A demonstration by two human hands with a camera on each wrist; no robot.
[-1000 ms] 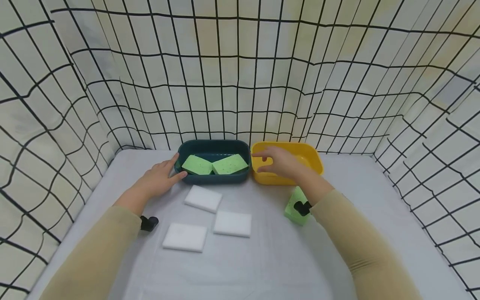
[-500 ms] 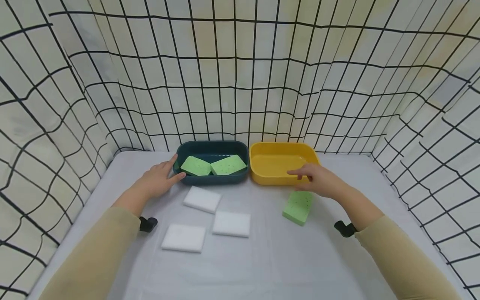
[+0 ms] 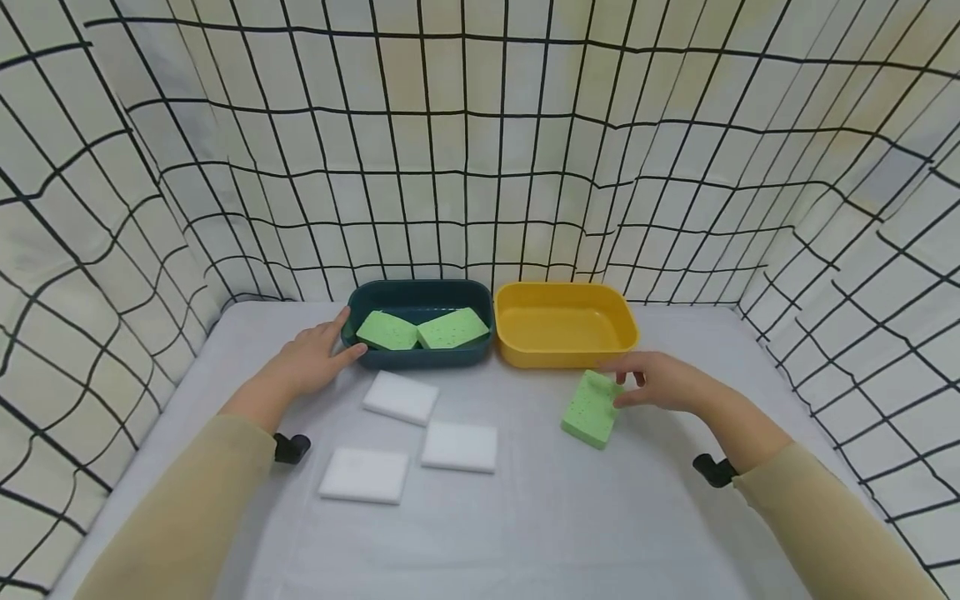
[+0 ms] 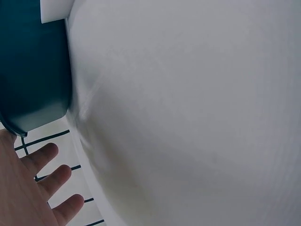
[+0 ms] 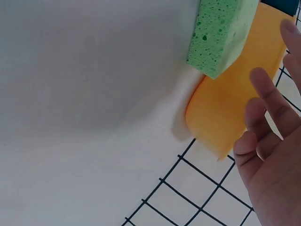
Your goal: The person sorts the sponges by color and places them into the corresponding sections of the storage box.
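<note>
A green sponge (image 3: 592, 410) lies on the table in front of the yellow tub (image 3: 566, 357). My right hand (image 3: 671, 383) is at the sponge's right side, thumb and fingers parted; in the right wrist view a gap shows between the hand (image 5: 280, 155) and the sponge (image 5: 217, 35). Two more green sponges (image 3: 387, 331) lie inside the dark teal tub (image 3: 423, 359). Against that tub's left end rests my left hand (image 3: 303, 362), its fingers spread and thumb at the front corner. The left wrist view shows the fingers (image 4: 56, 178) loosely extended beside the tub (image 4: 35, 70).
Three white sponge-like blocks (image 3: 459, 447) lie on the white-covered table (image 3: 540, 525), in front of the teal tub. The two tubs stand side by side at the back. Behind them and along both sides rises pale cloth with a black grid (image 3: 480, 167).
My right hand has gone from over the yellow tub to the right and nearer, down beside the green sponge. My left hand stays at the teal tub. The view has shifted slightly.
</note>
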